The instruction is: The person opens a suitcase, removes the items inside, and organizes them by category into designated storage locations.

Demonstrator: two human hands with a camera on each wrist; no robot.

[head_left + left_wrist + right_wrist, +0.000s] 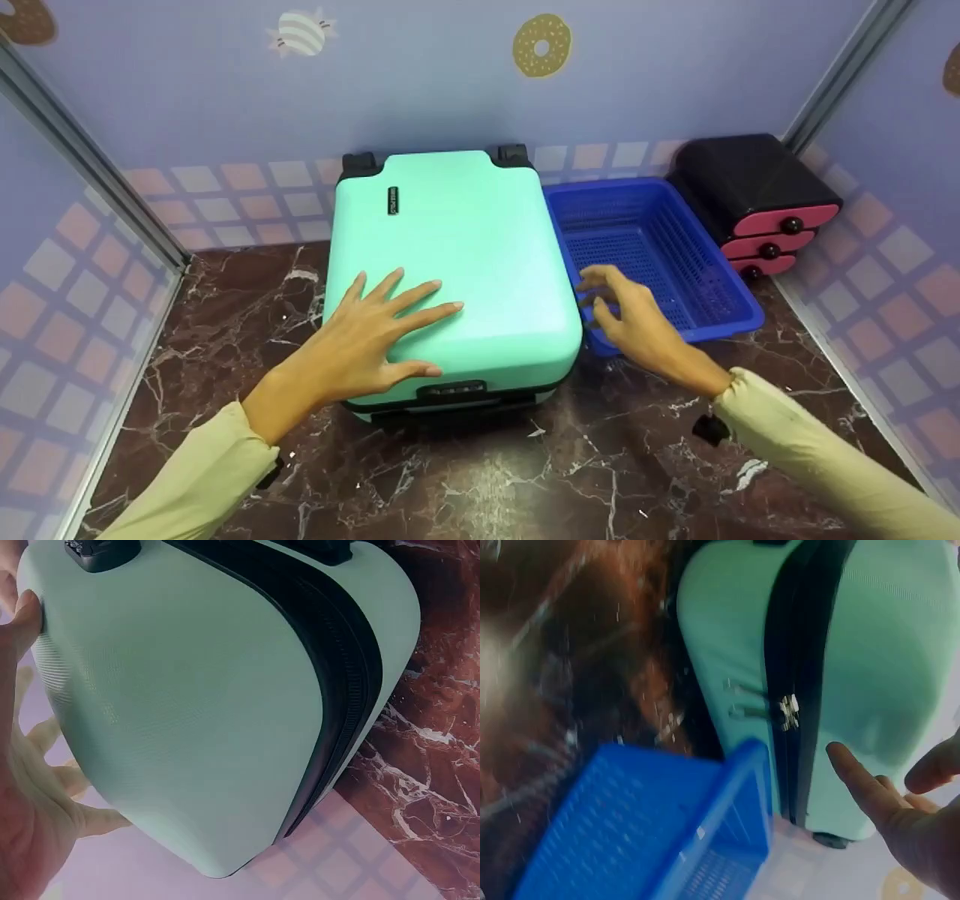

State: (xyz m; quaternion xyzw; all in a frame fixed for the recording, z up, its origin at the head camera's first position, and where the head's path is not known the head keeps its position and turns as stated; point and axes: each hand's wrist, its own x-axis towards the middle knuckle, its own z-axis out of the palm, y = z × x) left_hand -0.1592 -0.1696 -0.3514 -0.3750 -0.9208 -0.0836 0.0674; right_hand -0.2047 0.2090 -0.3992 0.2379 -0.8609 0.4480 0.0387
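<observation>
A mint-green hard-shell suitcase (457,232) lies flat on the dark marbled surface, its wheels toward the back wall. My left hand (375,330) rests on its upper shell near the front left, fingers spread. On the front side sits a black combination lock (451,391). My right hand (626,311) is at the suitcase's right side, over the near left rim of a blue plastic basket (720,326), fingers loosely bent and holding nothing. In the right wrist view, two zipper pulls (787,712) show on the black zipper band, near the right fingertips.
Behind the basket's right side stands a small black drawer unit (757,176) with pink drawer fronts and round black knobs. Patterned lilac panels (442,82) enclose the back and both sides. The marbled surface (480,480) extends in front of the suitcase.
</observation>
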